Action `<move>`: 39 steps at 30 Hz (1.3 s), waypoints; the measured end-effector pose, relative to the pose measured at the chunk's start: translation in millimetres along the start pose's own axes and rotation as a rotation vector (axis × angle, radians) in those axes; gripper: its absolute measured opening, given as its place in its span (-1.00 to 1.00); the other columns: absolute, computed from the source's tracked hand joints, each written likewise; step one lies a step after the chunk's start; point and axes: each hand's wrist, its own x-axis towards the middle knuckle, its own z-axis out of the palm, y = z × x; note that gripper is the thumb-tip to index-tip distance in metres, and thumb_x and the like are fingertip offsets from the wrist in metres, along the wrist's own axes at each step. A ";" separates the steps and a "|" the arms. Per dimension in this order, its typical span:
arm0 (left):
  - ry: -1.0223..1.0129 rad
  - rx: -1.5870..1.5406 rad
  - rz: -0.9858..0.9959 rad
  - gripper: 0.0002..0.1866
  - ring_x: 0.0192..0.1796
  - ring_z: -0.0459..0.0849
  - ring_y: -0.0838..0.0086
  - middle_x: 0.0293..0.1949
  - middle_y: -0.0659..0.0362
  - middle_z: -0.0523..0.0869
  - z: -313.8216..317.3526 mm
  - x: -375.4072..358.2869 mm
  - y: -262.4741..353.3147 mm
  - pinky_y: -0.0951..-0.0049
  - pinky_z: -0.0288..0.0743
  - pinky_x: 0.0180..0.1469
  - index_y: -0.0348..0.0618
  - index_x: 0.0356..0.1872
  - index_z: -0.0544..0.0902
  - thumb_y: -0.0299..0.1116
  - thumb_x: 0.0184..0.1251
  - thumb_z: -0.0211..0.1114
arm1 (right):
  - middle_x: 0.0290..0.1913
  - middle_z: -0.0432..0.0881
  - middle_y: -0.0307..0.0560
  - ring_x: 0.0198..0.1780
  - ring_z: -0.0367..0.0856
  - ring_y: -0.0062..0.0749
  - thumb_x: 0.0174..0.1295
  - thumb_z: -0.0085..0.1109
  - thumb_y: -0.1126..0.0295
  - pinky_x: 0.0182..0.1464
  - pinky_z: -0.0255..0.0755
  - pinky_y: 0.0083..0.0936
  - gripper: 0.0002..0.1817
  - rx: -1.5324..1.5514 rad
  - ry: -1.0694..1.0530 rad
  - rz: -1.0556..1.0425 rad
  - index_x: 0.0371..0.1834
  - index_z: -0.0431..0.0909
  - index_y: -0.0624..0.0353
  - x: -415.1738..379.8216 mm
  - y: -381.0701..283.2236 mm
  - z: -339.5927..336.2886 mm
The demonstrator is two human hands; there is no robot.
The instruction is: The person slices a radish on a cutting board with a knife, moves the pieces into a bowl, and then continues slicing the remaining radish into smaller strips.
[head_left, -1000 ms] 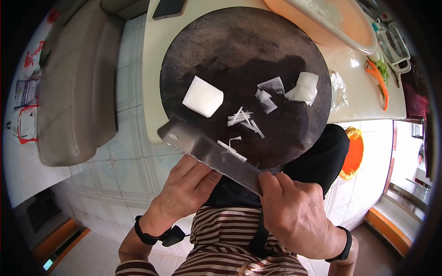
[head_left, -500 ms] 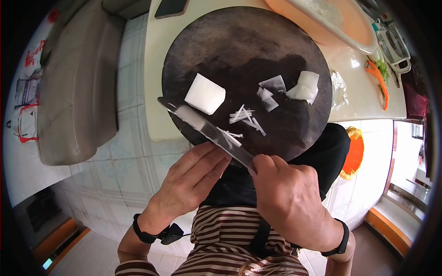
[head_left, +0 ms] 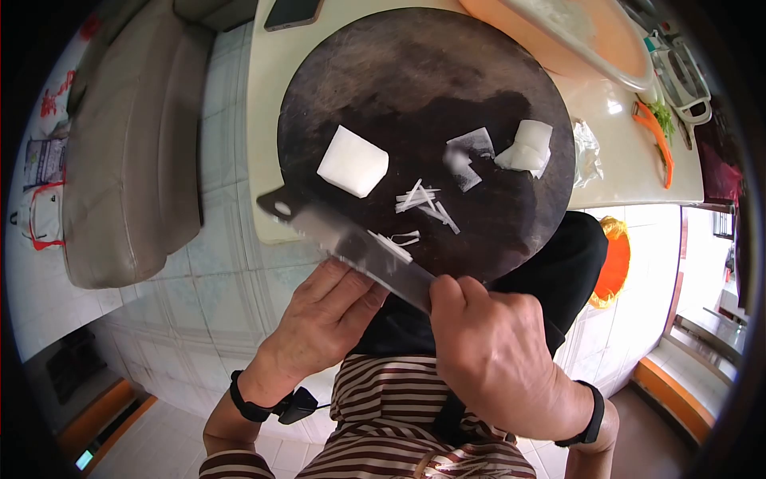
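My right hand (head_left: 495,339) is closed on the handle of a broad knife (head_left: 359,254), whose blade slants up to the left along the near edge of a round dark board (head_left: 415,72). Just below the blade is my left hand (head_left: 327,319), its fingers pressed together and their tips partly hidden; what they hold cannot be made out. A white block (head_left: 353,161) sits on the board's left part. Thin white strips (head_left: 423,198) lie mid-board, with more beside the blade. Thin white slices (head_left: 471,156) and a small white stack (head_left: 529,149) are on the right.
An orange basin (head_left: 590,40) stands behind the board at the right. Orange peel or a peeler (head_left: 656,144) and crumpled clear wrap (head_left: 586,156) lie on the pale table (head_left: 630,180). A phone (head_left: 293,12) is at the back left. An orange-lined bin (head_left: 611,263) stands lower right.
The knife has shifted left and toward me, its blade now blurred. My right hand moved slightly left with it, and my left hand drew back a little, down and left.
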 end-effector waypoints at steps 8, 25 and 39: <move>0.035 0.051 0.043 -0.79 0.09 0.63 0.19 -0.10 0.07 0.71 1.5 -1.0 -0.3 0.29 0.67 0.05 -0.38 -0.23 0.74 -0.56 0.06 0.44 | -0.51 0.51 -0.02 -0.54 0.58 -0.07 0.15 0.27 0.53 -0.54 0.42 -0.28 -0.81 0.132 0.047 0.003 -0.25 0.45 0.29 -13.8 4.6 -4.1; 0.054 0.074 0.056 -0.75 0.10 0.62 0.19 -0.09 0.08 0.70 3.3 0.1 -0.6 0.29 0.66 0.05 -0.36 -0.21 0.75 -0.57 0.03 0.44 | -0.50 0.55 0.02 -0.56 0.59 -0.06 0.16 0.24 0.55 -0.54 0.43 -0.26 -0.86 0.109 0.034 0.015 -0.27 0.46 0.26 -7.8 3.0 -0.8; 0.075 0.075 0.080 -0.70 0.11 0.63 0.18 -0.09 0.08 0.71 2.7 0.2 -1.5 0.28 0.66 0.07 -0.35 -0.18 0.76 -0.58 -0.04 0.43 | -0.54 0.53 0.03 -0.56 0.58 -0.05 0.23 0.20 0.49 -0.53 0.41 -0.24 -0.85 0.045 0.063 0.006 -0.36 0.40 0.25 2.0 0.4 5.4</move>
